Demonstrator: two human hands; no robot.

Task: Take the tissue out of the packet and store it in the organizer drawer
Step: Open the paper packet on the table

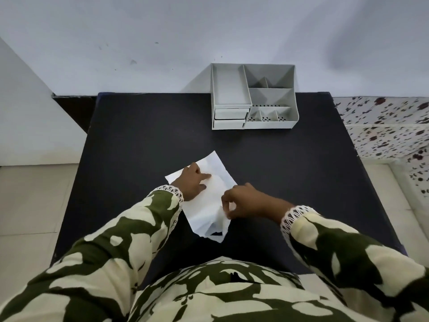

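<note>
A white tissue [209, 205] lies spread and creased on the black table [290, 170], near its middle front. My left hand [191, 182] rests flat on the tissue's upper left part, fingers pointing right. My right hand [243, 201] pinches the tissue's right edge between thumb and fingers. The grey organizer [253, 96] stands at the table's far edge against the wall; its two small drawers [231, 117] are at its front left, the lower one pulled out slightly. No packet is in view.
The organizer has several open compartments on top. A white wall rises behind the table. Pale floor tiles lie to the left, and a speckled patterned cloth [385, 126] lies to the right.
</note>
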